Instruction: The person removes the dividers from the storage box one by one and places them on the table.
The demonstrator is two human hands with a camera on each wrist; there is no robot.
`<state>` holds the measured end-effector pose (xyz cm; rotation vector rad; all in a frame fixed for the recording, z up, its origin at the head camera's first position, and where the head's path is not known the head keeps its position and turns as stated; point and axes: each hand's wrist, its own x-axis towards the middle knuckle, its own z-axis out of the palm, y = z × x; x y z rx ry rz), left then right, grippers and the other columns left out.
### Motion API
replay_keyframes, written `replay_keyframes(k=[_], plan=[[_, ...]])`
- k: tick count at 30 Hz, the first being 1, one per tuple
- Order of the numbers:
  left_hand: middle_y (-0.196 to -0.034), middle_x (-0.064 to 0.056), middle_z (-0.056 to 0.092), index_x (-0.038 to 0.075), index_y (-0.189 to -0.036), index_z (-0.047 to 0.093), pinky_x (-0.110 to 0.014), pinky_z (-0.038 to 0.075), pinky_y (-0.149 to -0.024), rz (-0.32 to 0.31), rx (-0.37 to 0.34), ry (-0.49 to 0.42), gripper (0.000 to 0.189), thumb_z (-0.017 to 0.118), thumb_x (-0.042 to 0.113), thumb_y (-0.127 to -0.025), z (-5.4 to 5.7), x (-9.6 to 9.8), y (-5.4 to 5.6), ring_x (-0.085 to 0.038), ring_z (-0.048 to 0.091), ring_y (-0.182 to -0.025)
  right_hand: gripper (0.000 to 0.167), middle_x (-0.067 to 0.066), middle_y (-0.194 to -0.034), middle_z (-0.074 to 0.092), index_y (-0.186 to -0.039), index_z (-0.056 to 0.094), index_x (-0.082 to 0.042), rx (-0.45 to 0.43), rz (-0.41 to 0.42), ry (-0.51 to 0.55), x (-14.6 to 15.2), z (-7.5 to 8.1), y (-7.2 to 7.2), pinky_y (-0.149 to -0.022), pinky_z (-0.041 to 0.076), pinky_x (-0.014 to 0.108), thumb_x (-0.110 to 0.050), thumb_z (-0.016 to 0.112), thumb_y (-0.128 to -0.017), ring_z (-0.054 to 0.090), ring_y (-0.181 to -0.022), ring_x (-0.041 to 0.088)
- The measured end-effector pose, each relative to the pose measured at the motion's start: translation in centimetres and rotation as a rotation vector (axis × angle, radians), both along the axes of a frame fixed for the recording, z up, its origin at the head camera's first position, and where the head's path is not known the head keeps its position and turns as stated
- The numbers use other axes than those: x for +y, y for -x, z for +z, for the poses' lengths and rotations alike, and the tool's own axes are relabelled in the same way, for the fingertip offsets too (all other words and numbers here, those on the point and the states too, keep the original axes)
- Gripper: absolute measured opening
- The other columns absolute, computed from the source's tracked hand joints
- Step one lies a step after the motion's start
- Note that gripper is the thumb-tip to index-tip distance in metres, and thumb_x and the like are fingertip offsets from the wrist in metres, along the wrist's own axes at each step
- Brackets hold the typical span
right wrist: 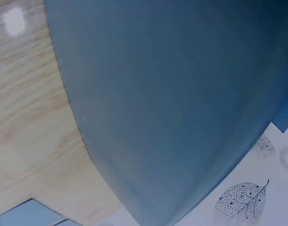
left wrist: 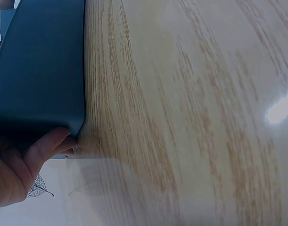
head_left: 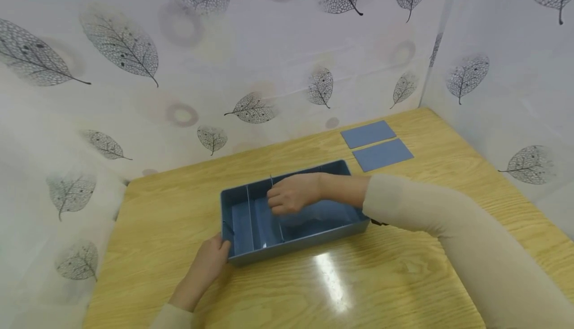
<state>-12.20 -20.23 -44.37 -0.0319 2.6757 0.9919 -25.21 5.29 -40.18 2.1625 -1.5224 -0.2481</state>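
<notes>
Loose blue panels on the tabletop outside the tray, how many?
2: the far panel and the near panel, side by side past the tray's far right corner. Any under the tray would be hidden.

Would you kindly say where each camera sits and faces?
Head: head-worn, faces forward and down at a rectangular blue divided tray; left hand, right hand, beige sleeves show.
Left: wrist-worn, faces the tray's outside; left hand shows, perhaps right hand.
Right: wrist-worn, faces the tray close-up; no hand shows.
Head and right share rectangular blue panels.
</notes>
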Motion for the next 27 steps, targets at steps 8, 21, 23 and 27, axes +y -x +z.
replay_keyframes(k=[8, 21, 23, 27], plan=[[-0.058, -0.002, 0.045, 0.002, -0.078, 0.051, -0.026, 0.035, -0.045, 0.006, 0.005, -0.010, 0.022, 0.036, 0.010, -0.093, -0.1, 0.0, 0.0, -0.014, 0.040, -0.050, 0.011, 0.001, -0.084, 0.060, -0.087, 0.060, -0.010, -0.009, 0.018, 0.039, 0.2, 0.5, 0.0, -0.075, 0.048, 0.026, -0.004, 0.053, -0.092, 0.055, -0.079, 0.015], [-0.059, -0.002, 0.046, 0.002, -0.078, 0.052, -0.026, 0.036, -0.046, -0.004, 0.026, -0.016, 0.022, 0.037, 0.009, -0.093, -0.3, 0.0, 0.1, -0.014, 0.041, -0.050, 0.011, 0.001, -0.083, 0.059, -0.087, 0.060, -0.009, 0.000, 0.032, 0.037, 0.3, 1.4, 0.1, -0.080, 0.049, 0.028, -0.005, 0.051, -0.094, 0.054, -0.077, 0.016], [-0.059, -0.002, 0.046, 0.000, -0.082, 0.054, -0.027, 0.036, -0.046, -0.003, 0.028, -0.015, 0.023, 0.036, 0.009, -0.093, -0.4, 0.0, 0.2, -0.014, 0.041, -0.050, 0.012, 0.001, -0.082, 0.058, -0.086, 0.059, -0.008, -0.001, 0.042, 0.042, 0.3, 1.6, 0.1, -0.079, 0.049, 0.028, -0.004, 0.051, -0.093, 0.054, -0.076, 0.016], [-0.059, -0.002, 0.046, -0.001, -0.085, 0.056, -0.027, 0.036, -0.047, 0.002, 0.015, -0.011, 0.024, 0.036, 0.010, -0.093, -0.4, 0.0, 0.2, -0.014, 0.041, -0.051, 0.013, 0.001, -0.080, 0.056, -0.085, 0.059, -0.009, -0.006, 0.062, 0.053, 0.4, 2.1, 0.1, -0.076, 0.048, 0.028, -0.003, 0.051, -0.093, 0.051, -0.074, 0.016]])
